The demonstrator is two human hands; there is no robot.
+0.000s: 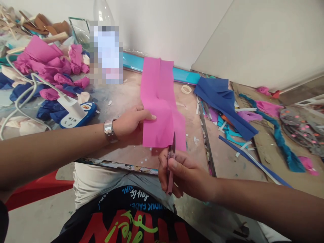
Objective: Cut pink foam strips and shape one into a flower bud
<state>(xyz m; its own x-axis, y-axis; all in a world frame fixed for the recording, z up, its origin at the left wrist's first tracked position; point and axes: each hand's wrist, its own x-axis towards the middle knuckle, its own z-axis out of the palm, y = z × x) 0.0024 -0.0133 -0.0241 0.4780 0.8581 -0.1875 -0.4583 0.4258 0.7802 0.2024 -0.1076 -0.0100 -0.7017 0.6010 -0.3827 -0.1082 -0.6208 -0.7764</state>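
A long pink fabric strip (158,84) stretches over the table from the back toward me. My left hand (133,121) grips its left edge, thumb on top and fingers hidden underneath. In my right hand (187,172) is a pair of scissors (170,162), fingers wrapped round the handles. The blades point away from me and meet the near edge of the fabric, with cloth on both sides of them. A cut line runs up from the blades, the right part hanging slightly apart.
Left are crumpled pink cloth pieces (43,64) and a blue power strip (86,114) with a white charger (72,104). A pixelated phone-like object (108,50) stands at the back. Blue fabric (217,94), a tape ring (186,89) and scraps lie right. The table's front edge (118,165) is near my lap.
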